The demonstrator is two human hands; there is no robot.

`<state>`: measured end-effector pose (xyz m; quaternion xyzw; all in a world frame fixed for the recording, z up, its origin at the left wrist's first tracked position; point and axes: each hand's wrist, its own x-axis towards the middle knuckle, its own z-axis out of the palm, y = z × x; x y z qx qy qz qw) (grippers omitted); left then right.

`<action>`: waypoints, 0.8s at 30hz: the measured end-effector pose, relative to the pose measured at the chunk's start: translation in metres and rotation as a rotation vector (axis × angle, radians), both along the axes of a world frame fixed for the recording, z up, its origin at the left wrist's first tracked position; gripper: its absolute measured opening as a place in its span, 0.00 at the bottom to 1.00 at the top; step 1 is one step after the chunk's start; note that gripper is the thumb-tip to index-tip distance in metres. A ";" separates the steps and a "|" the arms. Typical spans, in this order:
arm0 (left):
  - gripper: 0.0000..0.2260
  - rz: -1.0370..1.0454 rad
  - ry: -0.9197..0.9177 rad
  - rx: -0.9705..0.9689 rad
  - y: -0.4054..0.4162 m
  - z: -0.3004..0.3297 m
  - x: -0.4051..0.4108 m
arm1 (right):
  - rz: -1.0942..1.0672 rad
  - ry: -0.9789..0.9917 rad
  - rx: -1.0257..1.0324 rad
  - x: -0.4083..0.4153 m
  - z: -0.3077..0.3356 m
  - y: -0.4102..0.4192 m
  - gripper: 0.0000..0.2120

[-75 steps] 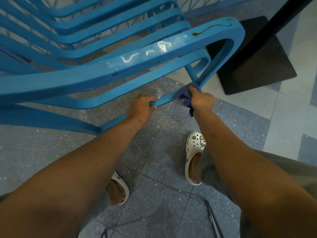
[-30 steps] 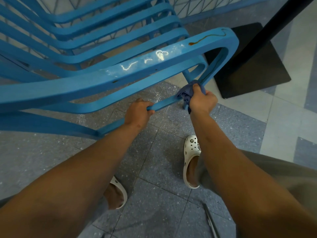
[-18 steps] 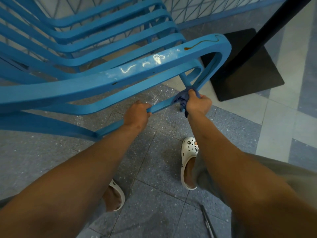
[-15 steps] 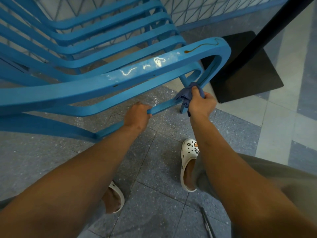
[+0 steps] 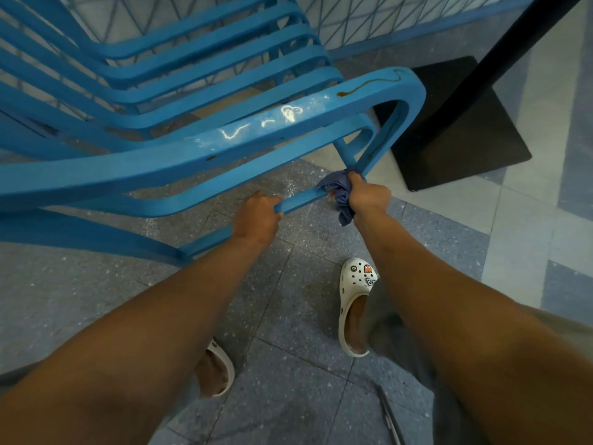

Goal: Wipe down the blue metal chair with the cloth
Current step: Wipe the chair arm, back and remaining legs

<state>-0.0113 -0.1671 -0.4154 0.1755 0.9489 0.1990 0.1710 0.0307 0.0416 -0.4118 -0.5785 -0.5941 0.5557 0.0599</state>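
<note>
The blue metal chair (image 5: 167,155) fills the upper left, its armrest marked with white scribbles and a brown streak. My left hand (image 5: 255,216) grips the low side bar of the chair. To its right, my right hand (image 5: 369,197) holds a bunched blue-grey cloth (image 5: 338,194) pressed around the same bar, at the foot of the curved armrest support. A tail of the cloth hangs below my fist.
A black square base plate (image 5: 455,136) with a black pole (image 5: 500,43) stands just right of the chair. A wire mesh fence (image 5: 385,17) runs behind. My feet in white clogs (image 5: 354,303) stand on grey speckled floor tiles. A thin metal rod (image 5: 390,419) lies at the bottom.
My right hand has rubbed the cloth back and forth by a small amount at the bar's junction. My left hand has kept its grip on the bar.
</note>
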 end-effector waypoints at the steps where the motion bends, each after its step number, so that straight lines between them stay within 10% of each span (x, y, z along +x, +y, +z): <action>1: 0.11 0.001 0.003 -0.005 0.000 0.000 0.001 | -0.011 -0.004 0.008 0.002 -0.002 -0.003 0.19; 24: 0.17 -0.068 -0.005 -0.011 0.017 0.046 0.012 | -0.082 0.216 0.097 0.012 0.047 -0.004 0.16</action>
